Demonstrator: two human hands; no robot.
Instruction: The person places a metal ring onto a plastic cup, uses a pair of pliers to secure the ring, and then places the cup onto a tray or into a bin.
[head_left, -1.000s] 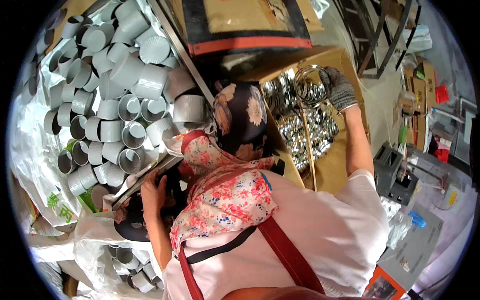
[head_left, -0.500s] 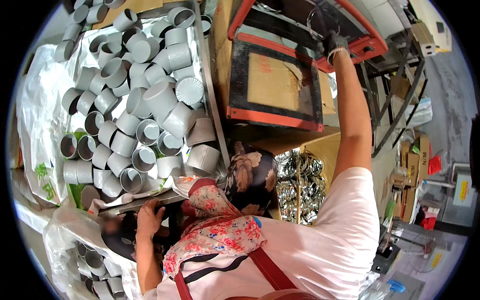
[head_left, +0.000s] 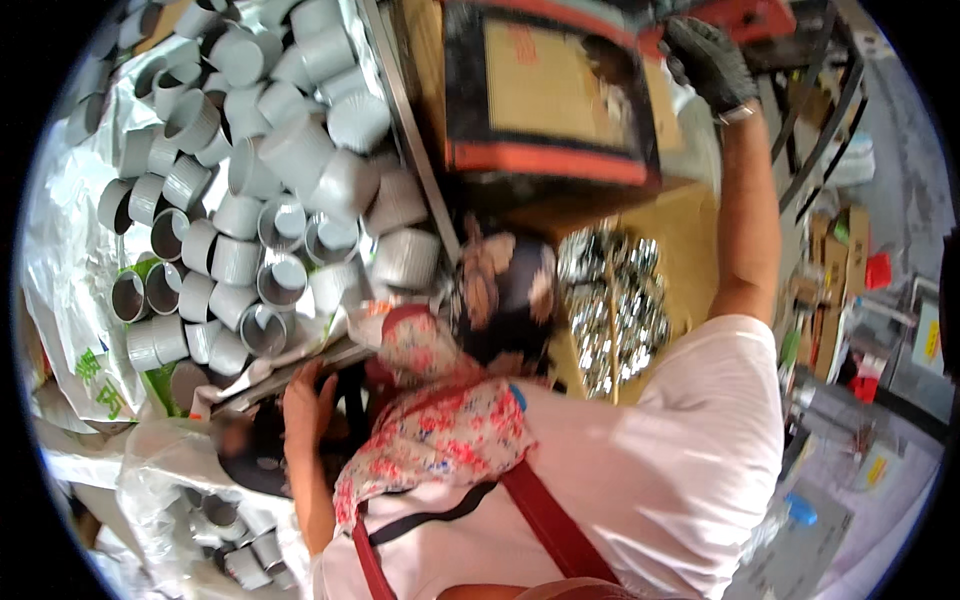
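Note:
My right hand (head_left: 710,68), in a dark grey glove, is raised beside the right corner of the lowered glass door (head_left: 545,162) of a red and black oven. Motion smears its fingers, and I cannot make out anything in them. My bare left hand (head_left: 306,402) rests by the near edge of a tray (head_left: 418,165), thumb apart from its bent fingers and nothing seen in it. Heaped on that tray's plastic sheeting are many grey ribbed cups (head_left: 300,145), some upright and some tipped over.
Shiny metal pieces fill a cardboard box (head_left: 690,225) below the oven door. A clear plastic bag (head_left: 160,470) with more grey cups sits at the lower left. A black metal frame (head_left: 815,130) stands right of the oven, with cartons (head_left: 835,270) beyond.
My right hand has come out of the oven's opening and moved to the right of its door. The view has shifted, so the oven sits higher. My left hand stays by the tray's edge.

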